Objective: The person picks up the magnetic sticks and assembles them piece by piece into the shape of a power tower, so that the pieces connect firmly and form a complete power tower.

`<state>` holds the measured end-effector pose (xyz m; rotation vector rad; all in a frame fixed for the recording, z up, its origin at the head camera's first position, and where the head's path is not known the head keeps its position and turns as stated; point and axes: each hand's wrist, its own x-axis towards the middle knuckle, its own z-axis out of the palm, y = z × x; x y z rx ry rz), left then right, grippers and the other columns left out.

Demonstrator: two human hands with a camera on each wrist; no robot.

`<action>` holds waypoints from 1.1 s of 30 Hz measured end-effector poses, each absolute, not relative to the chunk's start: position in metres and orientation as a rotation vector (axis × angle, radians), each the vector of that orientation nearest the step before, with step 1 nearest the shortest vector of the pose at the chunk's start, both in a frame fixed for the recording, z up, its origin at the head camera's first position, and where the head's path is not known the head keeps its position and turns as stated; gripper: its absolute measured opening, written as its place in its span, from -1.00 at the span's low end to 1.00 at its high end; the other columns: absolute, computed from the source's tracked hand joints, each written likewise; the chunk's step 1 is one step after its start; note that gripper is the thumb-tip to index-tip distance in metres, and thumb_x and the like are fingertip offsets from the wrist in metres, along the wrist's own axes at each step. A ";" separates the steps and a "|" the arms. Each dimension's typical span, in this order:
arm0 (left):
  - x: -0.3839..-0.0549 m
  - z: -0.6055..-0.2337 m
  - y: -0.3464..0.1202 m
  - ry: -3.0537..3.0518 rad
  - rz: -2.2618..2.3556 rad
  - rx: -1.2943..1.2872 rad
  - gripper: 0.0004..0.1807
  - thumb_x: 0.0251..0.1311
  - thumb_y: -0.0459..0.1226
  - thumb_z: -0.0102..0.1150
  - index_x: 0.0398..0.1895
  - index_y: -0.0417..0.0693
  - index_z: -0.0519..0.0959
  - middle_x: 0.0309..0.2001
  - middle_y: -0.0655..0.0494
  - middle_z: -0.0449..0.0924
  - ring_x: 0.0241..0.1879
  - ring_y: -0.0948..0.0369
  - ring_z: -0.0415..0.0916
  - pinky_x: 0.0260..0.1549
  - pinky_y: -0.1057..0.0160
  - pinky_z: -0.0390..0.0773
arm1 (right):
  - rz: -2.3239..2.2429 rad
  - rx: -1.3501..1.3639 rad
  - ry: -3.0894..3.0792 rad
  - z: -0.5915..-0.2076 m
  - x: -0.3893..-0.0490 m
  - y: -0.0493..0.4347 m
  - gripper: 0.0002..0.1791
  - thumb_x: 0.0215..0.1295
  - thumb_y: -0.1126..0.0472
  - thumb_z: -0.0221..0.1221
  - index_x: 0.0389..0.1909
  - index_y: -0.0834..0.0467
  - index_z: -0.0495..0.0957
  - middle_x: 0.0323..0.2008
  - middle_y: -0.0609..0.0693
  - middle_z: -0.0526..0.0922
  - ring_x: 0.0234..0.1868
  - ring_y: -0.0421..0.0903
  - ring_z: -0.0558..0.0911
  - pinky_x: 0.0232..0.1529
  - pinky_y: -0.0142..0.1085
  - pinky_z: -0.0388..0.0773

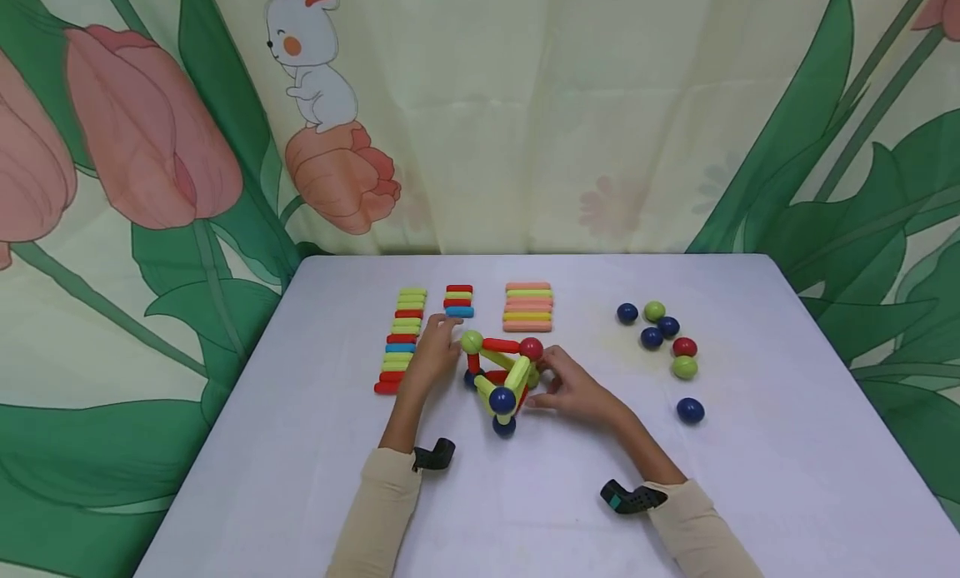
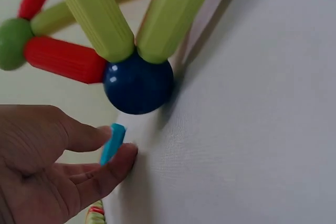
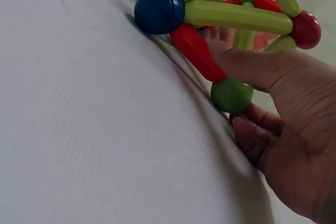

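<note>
Left wrist view — rod structure (image 2: 94, 17) cut off along top edge.

A rabbit-print cloth (image 1: 480, 145) suggests a playroom.

Inscriptions, over my remote feed: I am reading none. Balls (image 1: 502, 400), rods (image 1: 501, 345), wrist devices (image 1: 633, 498), printed backdrop (image 1: 480, 145): I am finding no legible word, number, brand or sign.
</note>
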<state>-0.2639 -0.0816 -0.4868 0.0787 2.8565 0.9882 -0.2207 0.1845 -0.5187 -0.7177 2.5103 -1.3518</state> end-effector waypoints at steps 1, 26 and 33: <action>-0.268 -0.487 -0.080 2.870 0.961 0.080 -0.45 0.32 -0.34 0.13 0.38 -0.02 0.36 0.43 -0.08 0.15 0.11 0.05 0.49 -0.14 0.21 0.67 | -1.336 -0.720 2.528 -0.519 -0.220 0.184 -0.37 0.05 -0.01 0.45 0.13 -0.01 0.41 -0.01 -0.05 0.45 0.02 -0.09 0.52 -0.13 -0.37 0.57; -0.278 -0.489 -0.074 2.893 0.913 0.020 -0.61 0.34 -0.12 0.16 0.04 -0.23 0.55 -0.17 -0.06 0.53 -0.27 0.13 0.52 -0.23 0.24 0.64 | -1.153 -0.756 2.587 -0.516 -0.212 0.180 -0.49 0.03 -0.03 0.46 0.00 -0.14 0.48 -0.30 -0.25 0.53 -0.25 -0.18 0.49 -0.25 -0.38 0.50; -0.251 -0.469 -0.097 2.079 1.797 -0.192 -0.61 0.29 -0.05 0.22 -0.04 -0.16 0.47 -0.44 0.11 0.52 -0.64 0.24 0.33 -0.62 0.42 0.33 | -1.154 -0.774 2.593 -0.512 -0.212 0.179 -0.50 0.03 -0.03 0.45 -0.01 -0.13 0.48 -0.28 -0.26 0.54 -0.26 -0.18 0.49 -0.24 -0.38 0.50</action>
